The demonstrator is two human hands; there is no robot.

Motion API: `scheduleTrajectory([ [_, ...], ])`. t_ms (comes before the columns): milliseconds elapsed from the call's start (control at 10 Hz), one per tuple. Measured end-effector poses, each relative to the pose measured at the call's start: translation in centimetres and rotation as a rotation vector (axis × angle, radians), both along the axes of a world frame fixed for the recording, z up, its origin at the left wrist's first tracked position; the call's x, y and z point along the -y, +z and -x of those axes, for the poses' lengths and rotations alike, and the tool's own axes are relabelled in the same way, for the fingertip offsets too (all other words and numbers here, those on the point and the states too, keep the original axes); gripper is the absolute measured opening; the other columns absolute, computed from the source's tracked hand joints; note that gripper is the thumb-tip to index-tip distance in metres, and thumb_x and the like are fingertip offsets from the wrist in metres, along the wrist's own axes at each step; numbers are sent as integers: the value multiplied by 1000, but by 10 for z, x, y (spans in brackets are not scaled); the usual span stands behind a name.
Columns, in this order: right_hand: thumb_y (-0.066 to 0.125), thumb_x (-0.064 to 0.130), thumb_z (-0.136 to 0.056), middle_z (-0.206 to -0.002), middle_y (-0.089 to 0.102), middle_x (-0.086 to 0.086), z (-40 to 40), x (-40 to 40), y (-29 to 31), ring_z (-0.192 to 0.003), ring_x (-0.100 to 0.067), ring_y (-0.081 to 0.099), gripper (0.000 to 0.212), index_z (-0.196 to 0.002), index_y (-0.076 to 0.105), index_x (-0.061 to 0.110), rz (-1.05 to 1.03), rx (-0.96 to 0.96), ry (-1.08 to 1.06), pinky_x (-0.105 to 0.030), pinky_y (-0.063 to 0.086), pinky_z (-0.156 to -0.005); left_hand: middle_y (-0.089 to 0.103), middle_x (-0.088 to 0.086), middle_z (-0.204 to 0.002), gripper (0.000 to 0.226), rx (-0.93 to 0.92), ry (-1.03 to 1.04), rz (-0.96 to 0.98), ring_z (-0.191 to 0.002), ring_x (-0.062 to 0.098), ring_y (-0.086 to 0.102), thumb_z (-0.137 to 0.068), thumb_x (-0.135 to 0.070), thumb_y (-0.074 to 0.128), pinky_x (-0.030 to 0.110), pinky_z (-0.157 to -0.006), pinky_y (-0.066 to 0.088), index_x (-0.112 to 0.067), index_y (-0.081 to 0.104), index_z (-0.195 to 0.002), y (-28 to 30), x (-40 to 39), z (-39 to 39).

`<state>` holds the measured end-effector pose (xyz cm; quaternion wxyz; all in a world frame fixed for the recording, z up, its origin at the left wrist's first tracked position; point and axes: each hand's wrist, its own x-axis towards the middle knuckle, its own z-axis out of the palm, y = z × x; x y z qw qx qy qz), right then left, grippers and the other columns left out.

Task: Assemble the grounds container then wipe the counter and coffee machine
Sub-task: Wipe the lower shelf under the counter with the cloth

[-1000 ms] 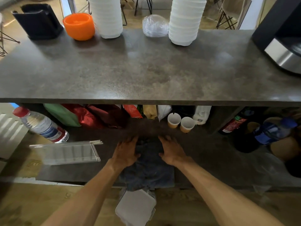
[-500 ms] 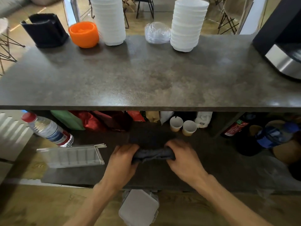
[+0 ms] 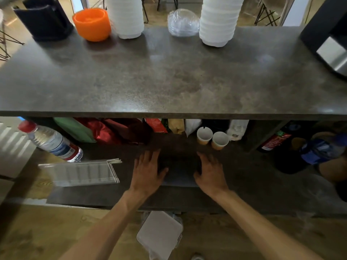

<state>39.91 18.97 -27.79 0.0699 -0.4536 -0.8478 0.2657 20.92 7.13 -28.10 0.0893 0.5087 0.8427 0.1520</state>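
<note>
So the folded cloth (image 3: 179, 170) sits on the lower shelf (image 3: 244, 175) under the counter (image 3: 169, 81), long axis running 9 to 3. Left hand (image 3: 148, 171) is flat on its 9 o'clock end, right hand (image 3: 210, 173) on the 3 o'clock end, fingers straight, not gripping, I think; it's dark down there. Both hands equally near. Coffee machine (image 3: 330, 40) is up at 2 o'clock.

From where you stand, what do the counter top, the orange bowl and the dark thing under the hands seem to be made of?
Counter top: looks like mottled grey-brown stone or laminate, satin, with soft glare patches.
Orange bowl: probably matte plastic, evenly coloured.
Dark cloth: soft folded fabric, dull; both hands, left and right, rest flat on it.
</note>
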Motion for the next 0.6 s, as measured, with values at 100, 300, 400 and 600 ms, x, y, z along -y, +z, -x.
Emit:
scheduleTrajectory([
  [100,52,26,-93,-155,36,-8,8,19,-14,-144,-27,31,56,-147,40,16,-163,29,131,-42,26,-117,37,10,-154,61,-39,-131,-87,-144,28,30,-92,-37,45,46,-120,19,-14,38,-148,-17,-4,-19],
  [300,29,36,-101,-156,36,-10,11,46,-57,-147,-28,25,55,-149,38,11,-281,166,219,-48,16,-118,10,4,-163,61,-67,-171,92,-151,19,6,-101,-41,16,41,-123,7,-13,17,-155,-68,1,-47],
  [400,30,37,-101,-156,36,-10,10,47,-63,-147,-29,26,56,-149,36,10,-277,211,229,-49,15,-116,5,2,-163,60,-84,-174,140,-152,19,4,-101,-40,15,41,-123,6,-14,13,-156,-75,4,-49],
  [600,36,45,-97,-160,27,-9,-10,50,-35,-149,-29,18,62,-152,31,16,-269,241,277,-45,8,-116,18,8,-162,63,-116,-184,119,-150,24,17,-97,-37,29,43,-121,12,-12,22,-155,-26,27,-49],
])
